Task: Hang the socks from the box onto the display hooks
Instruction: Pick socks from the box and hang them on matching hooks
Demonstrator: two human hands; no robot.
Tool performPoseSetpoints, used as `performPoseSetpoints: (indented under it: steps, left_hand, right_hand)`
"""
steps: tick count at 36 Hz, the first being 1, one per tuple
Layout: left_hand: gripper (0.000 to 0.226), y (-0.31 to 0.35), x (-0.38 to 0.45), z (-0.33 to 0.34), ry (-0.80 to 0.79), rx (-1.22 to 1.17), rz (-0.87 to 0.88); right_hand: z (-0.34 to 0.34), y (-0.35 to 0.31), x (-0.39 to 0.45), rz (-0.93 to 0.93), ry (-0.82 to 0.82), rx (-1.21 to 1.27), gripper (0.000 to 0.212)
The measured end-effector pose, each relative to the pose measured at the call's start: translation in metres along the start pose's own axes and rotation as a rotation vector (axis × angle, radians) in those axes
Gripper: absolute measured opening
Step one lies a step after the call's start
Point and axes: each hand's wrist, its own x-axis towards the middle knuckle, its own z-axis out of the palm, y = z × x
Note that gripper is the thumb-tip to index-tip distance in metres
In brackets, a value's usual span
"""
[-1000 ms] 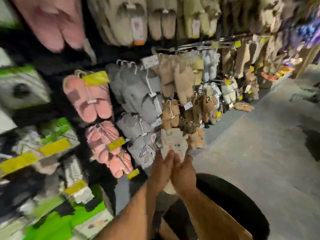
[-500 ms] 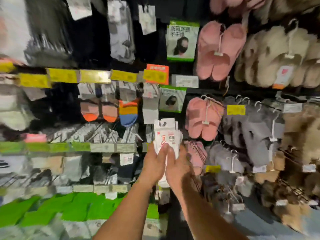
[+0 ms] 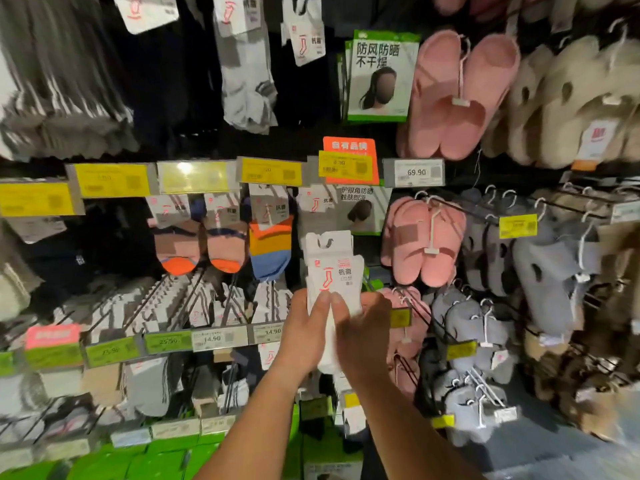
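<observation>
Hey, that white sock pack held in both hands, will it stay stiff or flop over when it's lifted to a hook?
The white sock pack likely stays fairly stiff up top: its card header stands upright above the left hand and right hand. The fabric below probably droops. It looks light, being thin card and cloth.

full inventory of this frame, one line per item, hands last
sock pack: one stack, white card with red sock logo, centre, held upright in front of the display
striped socks: three hanging pairs, orange, pink and blue, left of the pack
white-grey socks: one pair, top centre
face-mask packs: two groups, green-edged, top centre and just below
pink slippers: several pairs, right of centre
grey slippers: many, right
beige fluffy slippers: several, top right
yellow price tags: a row, mid left
left hand: grips the pack's lower left
right hand: grips the pack's lower right
</observation>
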Motion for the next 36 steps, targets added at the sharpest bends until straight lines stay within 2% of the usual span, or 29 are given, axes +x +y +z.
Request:
performPoseSetpoints:
  steps: [1, 6, 9, 14, 17, 22, 26, 36]
  left_hand:
    - [0.034, 0.0, 0.001, 0.0, 0.003, -0.031, -0.012]
    - [0.043, -0.003, 0.009, 0.002, 0.081, -0.144, -0.059]
    - [0.034, -0.001, 0.015, 0.002, 0.106, -0.045, -0.051]
    - [0.023, -0.004, 0.017, 0.01, 0.181, -0.069, -0.009]
    - [0.025, -0.011, 0.021, 0.014, 0.208, -0.043, 0.006]
    - [0.025, -0.013, 0.018, 0.009, 0.278, -0.084, -0.027]
    - [0.024, -0.011, 0.017, 0.007, 0.301, -0.081, -0.008]
    - [0.023, -0.013, 0.021, 0.002, 0.294, -0.091, 0.038]
  right_hand:
    - [0.002, 0.002, 0.002, 0.01, -0.014, 0.001, 0.034]
    - [-0.003, 0.005, 0.017, 0.065, -0.137, 0.129, 0.024]
    - [-0.004, 0.006, 0.028, 0.066, -0.16, 0.185, 0.021]
    - [-0.011, 0.007, 0.039, 0.069, -0.279, 0.294, 0.008]
    - [-0.01, 0.01, 0.044, 0.075, -0.319, 0.265, 0.012]
    - [-0.014, 0.007, 0.052, 0.088, -0.354, 0.347, 0.034]
    - [-0.016, -0.012, 0.063, 0.145, -0.43, 0.53, 0.014]
    - [-0.008, -0.043, 0.079, 0.067, -0.449, 0.541, 0.014]
